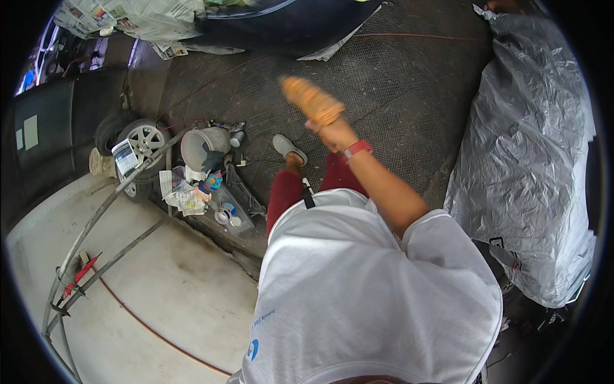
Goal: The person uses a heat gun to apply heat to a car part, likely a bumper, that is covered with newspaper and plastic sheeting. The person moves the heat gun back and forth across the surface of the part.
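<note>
Out in front of me, my right hand, with a red band on its wrist, is closed around one end of a bunched orange cloth. The cloth sticks out past the fingers toward the far left and is smeared by motion. It is held in the air above the dark textured floor, not touching the car part beyond it. My left hand and forearm do not show.
Left stand a whitish bucket, wheels, papers and open cans. Metal pipes cross there. A paper-masked dark car panel is ahead; a silver cover drapes something right. Thin hoses cross the floor.
</note>
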A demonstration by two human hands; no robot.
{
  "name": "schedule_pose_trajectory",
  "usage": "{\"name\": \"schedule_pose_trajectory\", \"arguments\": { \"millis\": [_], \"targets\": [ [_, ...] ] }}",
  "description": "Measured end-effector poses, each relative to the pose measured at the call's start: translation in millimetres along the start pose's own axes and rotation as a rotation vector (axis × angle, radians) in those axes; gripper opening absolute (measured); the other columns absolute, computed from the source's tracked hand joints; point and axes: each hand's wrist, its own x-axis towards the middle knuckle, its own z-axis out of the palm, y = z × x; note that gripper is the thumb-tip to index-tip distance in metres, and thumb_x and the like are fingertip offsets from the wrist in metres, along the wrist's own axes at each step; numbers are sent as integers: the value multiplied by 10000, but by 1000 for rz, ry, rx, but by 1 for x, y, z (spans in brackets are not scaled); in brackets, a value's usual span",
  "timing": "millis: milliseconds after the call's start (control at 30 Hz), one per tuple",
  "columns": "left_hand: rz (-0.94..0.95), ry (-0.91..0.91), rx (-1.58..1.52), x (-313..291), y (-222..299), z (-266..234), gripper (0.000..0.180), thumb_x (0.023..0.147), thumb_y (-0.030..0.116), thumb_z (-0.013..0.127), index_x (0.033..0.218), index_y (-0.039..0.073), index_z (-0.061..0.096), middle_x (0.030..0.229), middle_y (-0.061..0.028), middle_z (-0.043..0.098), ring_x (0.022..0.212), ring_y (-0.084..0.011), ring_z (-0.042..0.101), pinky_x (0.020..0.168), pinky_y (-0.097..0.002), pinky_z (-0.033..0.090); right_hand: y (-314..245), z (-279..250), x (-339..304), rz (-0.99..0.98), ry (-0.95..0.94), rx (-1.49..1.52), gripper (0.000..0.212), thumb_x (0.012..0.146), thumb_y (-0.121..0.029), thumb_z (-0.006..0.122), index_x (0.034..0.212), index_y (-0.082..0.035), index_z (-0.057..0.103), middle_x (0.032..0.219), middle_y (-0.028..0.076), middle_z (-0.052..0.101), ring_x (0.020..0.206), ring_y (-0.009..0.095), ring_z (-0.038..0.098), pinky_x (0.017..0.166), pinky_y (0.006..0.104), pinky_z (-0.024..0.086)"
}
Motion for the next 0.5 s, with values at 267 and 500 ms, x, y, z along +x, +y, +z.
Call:
{"name": "schedule_pose_trajectory", "arguments": {
  "millis": [267, 500],
  "targets": [
    [6, -4, 6, -17, -10, 13, 479, 965, 122, 707, 1409, 12, 566, 1341, -96, 631, 1197, -190, 600, 1009, -315, 488, -43, 4, -13, 21, -102, 242, 477, 871, -52, 786, 1310, -42, 599, 1136, 24, 680, 1020, 141, 648, 870, 303, 538],
    [-24, 28, -45, -44, -48, 21, 479, 958, 113, 712, 1405, 16, 572, 1338, -92, 632, 1197, -190, 600, 1006, -316, 490, -98, -87, 27, -214, 581, 426, 210, 924, -118, 776, 1028, -56, 605, 828, 22, 622, 713, 143, 630, 646, 303, 541]
  ]
}}
